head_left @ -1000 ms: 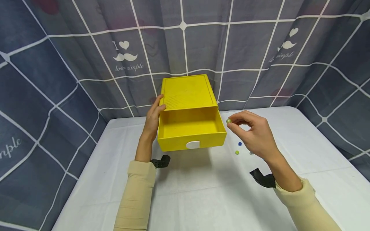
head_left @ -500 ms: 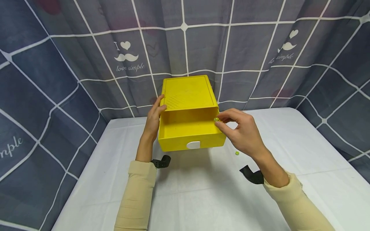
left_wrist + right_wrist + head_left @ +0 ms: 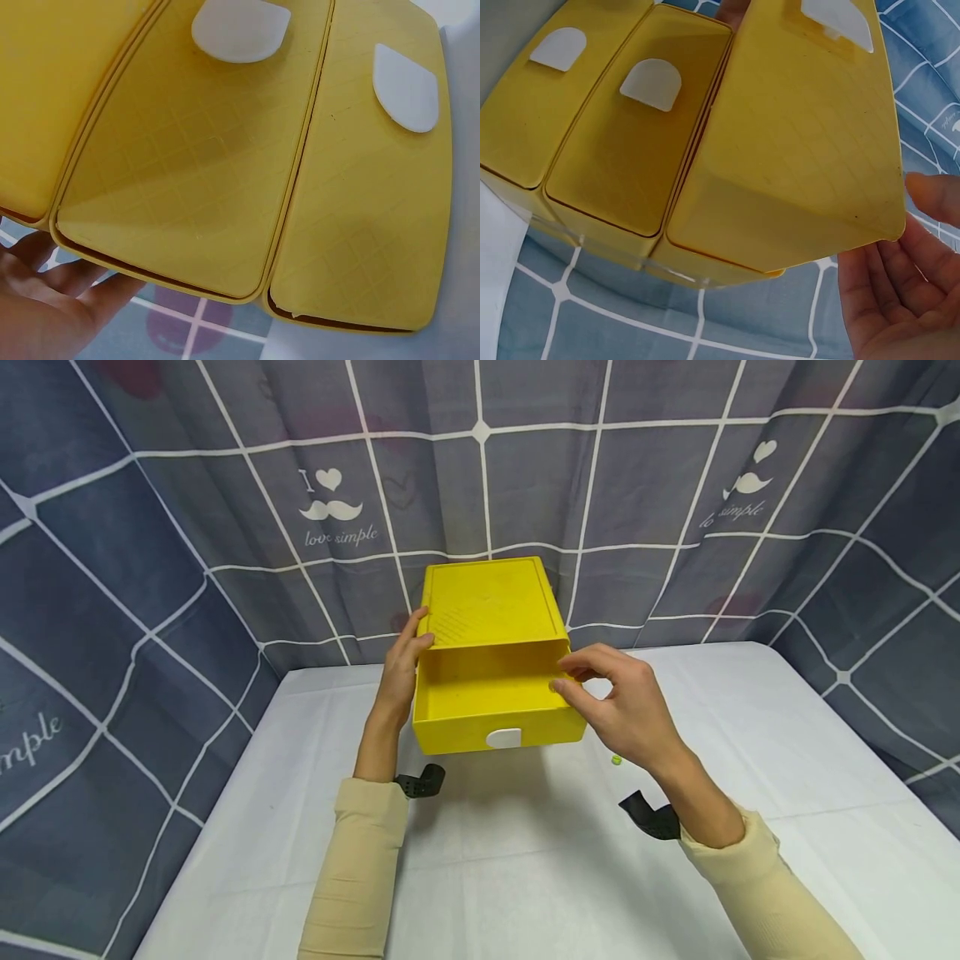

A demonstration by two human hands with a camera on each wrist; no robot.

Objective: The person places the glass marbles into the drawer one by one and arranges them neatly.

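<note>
A yellow cabinet point(image 3: 487, 602) of stacked drawers stands at the table's back, its top drawer point(image 3: 495, 727) pulled out with a white tab on its front. My left hand point(image 3: 397, 681) rests against the cabinet's left side, thumb and forefinger tips at the top edge; in the left wrist view its fingers point(image 3: 112, 296) lie along that side. Over the drawer's right wall is my right hand point(image 3: 618, 702), thumb and fingers parted. No marble shows between its fingertips. A small green marble point(image 3: 617, 760) lies on the table below that hand.
White cloth point(image 3: 495, 877) covers the table. A dark checked curtain point(image 3: 652, 485) hangs close behind the cabinet and at both sides. Two lower drawers with white tabs point(image 3: 409, 90) are closed beneath the top one.
My right hand has moved left from beside the cabinet to over the top drawer, and the green marble it pinched has left its fingertips. My left hand has stayed at the cabinet's side.
</note>
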